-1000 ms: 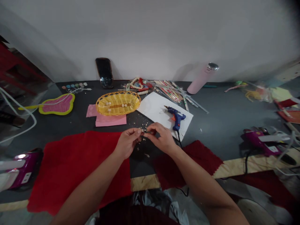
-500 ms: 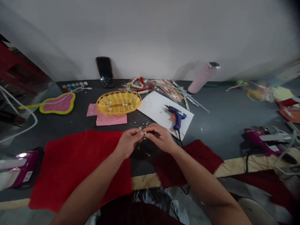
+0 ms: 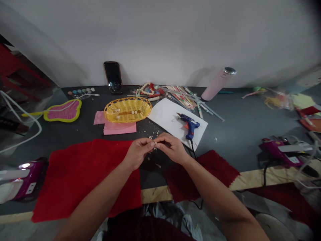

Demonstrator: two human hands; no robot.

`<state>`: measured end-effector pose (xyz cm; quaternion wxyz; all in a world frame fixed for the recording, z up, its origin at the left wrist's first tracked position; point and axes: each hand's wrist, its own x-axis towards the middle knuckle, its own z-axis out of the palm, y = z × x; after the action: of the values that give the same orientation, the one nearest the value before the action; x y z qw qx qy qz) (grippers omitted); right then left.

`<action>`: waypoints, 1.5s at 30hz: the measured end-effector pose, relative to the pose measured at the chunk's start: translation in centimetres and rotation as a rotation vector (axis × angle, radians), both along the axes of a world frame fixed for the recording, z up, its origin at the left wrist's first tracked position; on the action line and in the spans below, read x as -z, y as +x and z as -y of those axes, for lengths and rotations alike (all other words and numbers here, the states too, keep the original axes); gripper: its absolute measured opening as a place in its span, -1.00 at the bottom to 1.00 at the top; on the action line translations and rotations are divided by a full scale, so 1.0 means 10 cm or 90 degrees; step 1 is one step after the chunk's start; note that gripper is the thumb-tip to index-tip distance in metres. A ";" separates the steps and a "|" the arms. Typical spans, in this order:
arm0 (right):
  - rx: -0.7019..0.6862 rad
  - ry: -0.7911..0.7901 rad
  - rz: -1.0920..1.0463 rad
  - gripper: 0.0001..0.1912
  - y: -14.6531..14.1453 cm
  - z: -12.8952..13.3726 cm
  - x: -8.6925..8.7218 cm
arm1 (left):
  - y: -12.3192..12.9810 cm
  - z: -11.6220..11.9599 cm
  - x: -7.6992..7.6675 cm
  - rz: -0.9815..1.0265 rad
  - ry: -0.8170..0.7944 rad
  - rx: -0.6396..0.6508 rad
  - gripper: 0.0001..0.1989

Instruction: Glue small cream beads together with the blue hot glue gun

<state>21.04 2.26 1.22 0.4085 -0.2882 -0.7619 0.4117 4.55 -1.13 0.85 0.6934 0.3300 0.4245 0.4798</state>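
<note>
A small pale piece (image 3: 155, 143) is pinched between the fingertips of both hands, over the dark tabletop. My left hand (image 3: 138, 150) grips it from the left, thumb and fingers together. From the other side my right hand (image 3: 172, 147) closes on the same piece. Tiny pale bits (image 3: 151, 137) lie scattered just behind and beneath the fingers. Behind my left hand stands a yellow woven basket (image 3: 127, 115) with several small pale pieces inside. A blue glue gun (image 3: 190, 126) rests on a white board (image 3: 165, 112) behind my right hand.
Red cloth (image 3: 87, 174) covers the front left, darker red cloth (image 3: 218, 165) the front right. Pink sheets (image 3: 119, 128) lie under the basket. A phone (image 3: 113, 77) and pink bottle (image 3: 217, 84) stand at the back, sticks (image 3: 179, 97) between them. Purple devices (image 3: 281, 152) sit at both sides.
The view has shifted very slightly. Both hands stay at nearly the same place, still pinching the small piece between them.
</note>
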 end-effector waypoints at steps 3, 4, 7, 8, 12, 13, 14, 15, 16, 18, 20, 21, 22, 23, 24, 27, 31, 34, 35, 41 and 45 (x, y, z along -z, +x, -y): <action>-0.035 -0.033 0.005 -0.76 0.02 0.01 -0.02 | -0.02 -0.01 -0.03 0.017 -0.023 0.013 -0.77; -0.046 -0.039 0.008 -0.73 0.03 0.01 -0.03 | -0.03 -0.01 -0.03 0.018 -0.026 0.020 -0.76; -0.056 -0.030 0.022 -0.74 0.04 0.01 -0.03 | -0.05 -0.01 -0.01 0.009 -0.025 0.042 -0.76; -0.053 -0.021 0.023 -0.76 0.05 0.00 -0.03 | -0.06 -0.01 0.00 0.006 -0.023 0.048 -0.77; -0.023 0.009 0.001 -0.85 0.03 0.00 -0.01 | -0.05 -0.02 0.03 0.010 -0.011 0.042 -0.74; -0.014 0.015 -0.004 -0.86 0.02 0.01 0.00 | -0.05 -0.02 0.03 0.017 -0.010 0.035 -0.73; -0.004 0.021 -0.006 -0.87 0.02 0.01 0.00 | -0.04 -0.02 0.02 0.023 -0.011 0.029 -0.72; 0.008 0.030 -0.007 -0.88 0.01 0.01 0.00 | -0.04 -0.02 0.01 0.027 -0.014 0.025 -0.72; 0.021 0.044 -0.006 -0.89 0.01 0.01 0.00 | -0.04 -0.02 0.01 0.029 -0.018 0.024 -0.73; 0.041 0.077 0.002 -0.90 0.00 0.01 -0.01 | -0.04 -0.02 -0.01 0.022 -0.025 0.035 -0.75; 0.047 0.109 0.017 -0.90 0.00 0.01 -0.01 | -0.05 -0.02 -0.01 0.005 -0.030 0.046 -0.78; 0.046 0.124 0.024 -0.89 0.00 0.01 -0.01 | -0.05 -0.02 -0.01 -0.003 -0.032 0.047 -0.78; 0.044 0.137 0.031 -0.88 0.00 0.00 0.00 | -0.05 -0.02 -0.01 -0.011 -0.033 0.045 -0.78; 0.043 0.147 0.036 -0.88 0.00 0.00 0.00 | -0.05 -0.02 -0.01 -0.017 -0.031 0.041 -0.78; 0.041 0.157 0.039 -0.87 0.00 0.00 0.01 | -0.05 -0.02 -0.01 -0.021 -0.028 0.038 -0.79; 0.031 0.161 0.050 -0.85 0.01 0.00 0.03 | -0.05 -0.02 0.00 -0.027 -0.021 0.033 -0.81; 0.005 0.138 0.076 -0.79 0.02 0.01 0.02 | -0.05 -0.02 0.00 -0.023 -0.048 0.035 -0.80; -0.010 0.129 0.083 -0.78 0.03 0.01 0.01 | -0.06 -0.03 0.01 -0.024 -0.041 0.037 -0.80; -0.010 0.131 0.082 -0.78 0.03 0.01 0.01 | -0.06 -0.03 0.01 -0.024 -0.036 0.040 -0.80; 0.017 0.157 0.071 -0.83 0.02 0.01 0.02 | -0.06 -0.03 0.02 -0.012 -0.037 0.050 -0.81; 0.020 0.166 0.083 -0.85 0.01 0.00 0.01 | -0.05 -0.02 0.02 -0.019 -0.037 0.041 -0.81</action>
<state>21.16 2.25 1.16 0.3985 -0.2705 -0.8294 0.2829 4.08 -0.97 0.70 0.7112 0.3303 0.4378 0.4398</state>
